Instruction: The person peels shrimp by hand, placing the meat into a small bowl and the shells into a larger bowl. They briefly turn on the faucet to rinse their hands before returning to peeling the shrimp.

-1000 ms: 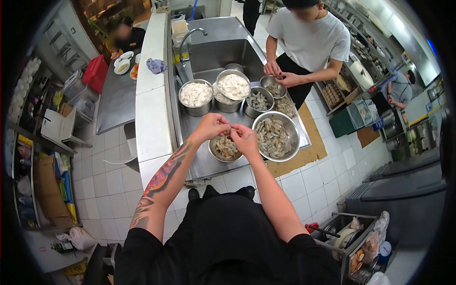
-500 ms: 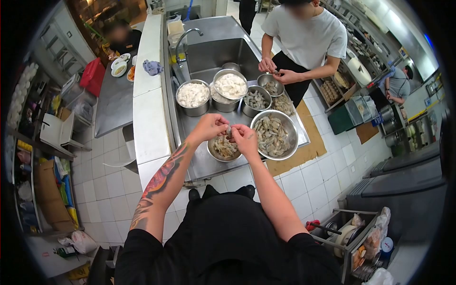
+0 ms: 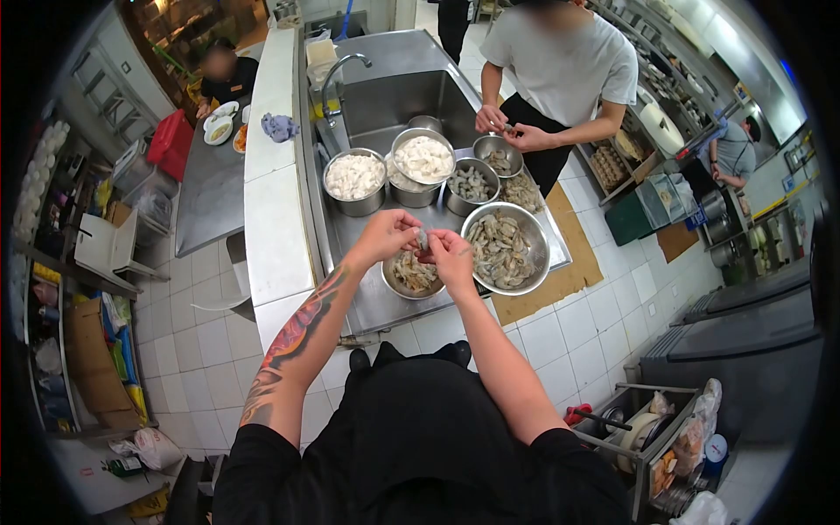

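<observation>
My left hand [image 3: 390, 236] and my right hand [image 3: 449, 255] meet above a metal bowl of shrimp shells and heads [image 3: 411, 276]. Between their fingertips is one small grey shrimp [image 3: 423, 239], pinched from both sides. Just right of my right hand is a large steel bowl heaped with unpeeled shrimp [image 3: 503, 248]. Behind my hands are a pot of pale peeled shrimp [image 3: 356, 177], a bowl of pale shrimp [image 3: 423, 158] resting on another pot, and a pot of grey shrimp [image 3: 472, 185].
Across the counter a person in a white shirt [image 3: 560, 66] holds a small piece over a bowl [image 3: 499, 157]. A sink [image 3: 402, 101] with a faucet [image 3: 333, 83] lies beyond the pots. A tiled ledge [image 3: 273, 219] runs along the left. Another person sits at the upper left.
My hands stay almost in place, with the shrimp slightly turned between the fingers. The seated person at the upper left has raised their head and shifted an arm toward the plates.
</observation>
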`<state>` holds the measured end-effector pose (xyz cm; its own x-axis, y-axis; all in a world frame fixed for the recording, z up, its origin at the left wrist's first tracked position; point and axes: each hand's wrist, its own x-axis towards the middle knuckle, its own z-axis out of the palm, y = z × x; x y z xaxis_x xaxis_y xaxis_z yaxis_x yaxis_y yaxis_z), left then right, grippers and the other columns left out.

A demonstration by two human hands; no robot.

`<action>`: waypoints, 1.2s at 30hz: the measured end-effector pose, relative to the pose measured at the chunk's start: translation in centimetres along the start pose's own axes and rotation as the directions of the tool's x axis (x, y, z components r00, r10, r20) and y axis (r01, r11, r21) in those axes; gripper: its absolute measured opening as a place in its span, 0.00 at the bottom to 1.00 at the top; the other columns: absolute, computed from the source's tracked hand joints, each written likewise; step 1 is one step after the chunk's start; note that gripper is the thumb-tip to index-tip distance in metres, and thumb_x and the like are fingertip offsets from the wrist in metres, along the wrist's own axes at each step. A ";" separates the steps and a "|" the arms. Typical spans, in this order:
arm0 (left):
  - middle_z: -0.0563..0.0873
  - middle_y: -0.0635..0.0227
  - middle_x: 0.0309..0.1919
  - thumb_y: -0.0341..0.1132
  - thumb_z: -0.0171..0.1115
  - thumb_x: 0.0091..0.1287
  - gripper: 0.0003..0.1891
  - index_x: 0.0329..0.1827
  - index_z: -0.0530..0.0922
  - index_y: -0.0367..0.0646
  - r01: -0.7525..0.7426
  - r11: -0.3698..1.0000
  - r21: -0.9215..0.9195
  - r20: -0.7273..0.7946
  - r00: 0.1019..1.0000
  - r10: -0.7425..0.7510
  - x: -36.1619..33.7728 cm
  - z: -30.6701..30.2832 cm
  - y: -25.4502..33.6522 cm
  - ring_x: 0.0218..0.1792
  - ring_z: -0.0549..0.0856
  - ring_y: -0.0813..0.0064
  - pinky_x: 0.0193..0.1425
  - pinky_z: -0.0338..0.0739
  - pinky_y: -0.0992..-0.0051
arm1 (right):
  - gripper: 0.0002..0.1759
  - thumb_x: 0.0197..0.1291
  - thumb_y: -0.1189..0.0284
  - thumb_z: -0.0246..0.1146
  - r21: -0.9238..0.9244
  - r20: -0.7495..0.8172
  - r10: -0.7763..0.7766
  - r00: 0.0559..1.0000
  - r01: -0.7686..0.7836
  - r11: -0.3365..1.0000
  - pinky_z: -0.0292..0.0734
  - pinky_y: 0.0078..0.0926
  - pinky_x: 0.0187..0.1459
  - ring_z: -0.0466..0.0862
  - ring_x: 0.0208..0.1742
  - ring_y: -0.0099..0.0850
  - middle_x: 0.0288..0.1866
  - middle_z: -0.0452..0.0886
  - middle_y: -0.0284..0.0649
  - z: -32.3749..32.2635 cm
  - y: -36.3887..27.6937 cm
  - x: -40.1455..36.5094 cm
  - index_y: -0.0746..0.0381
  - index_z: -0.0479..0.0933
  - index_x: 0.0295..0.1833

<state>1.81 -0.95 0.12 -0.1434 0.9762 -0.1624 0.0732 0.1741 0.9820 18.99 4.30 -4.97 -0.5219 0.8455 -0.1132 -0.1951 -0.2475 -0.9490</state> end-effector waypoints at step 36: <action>0.84 0.64 0.48 0.39 0.67 0.72 0.22 0.63 0.76 0.36 -0.027 0.995 -0.095 -0.009 1.000 0.026 0.6 -0.5 -0.9 0.40 0.89 0.75 0.40 0.84 0.75 | 0.16 0.68 0.74 0.66 -0.047 0.018 -0.147 0.989 0.147 0.988 0.81 0.21 0.41 0.84 0.37 0.21 0.39 0.87 0.37 -2.9 -5.1 3.4 0.70 0.80 0.58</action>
<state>1.22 -0.59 -0.78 -0.1502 0.9793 -0.1355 -0.0165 0.1345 0.9908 20.59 9.84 -1.41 -0.5023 0.8641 0.0327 -0.2310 -0.0977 -0.9680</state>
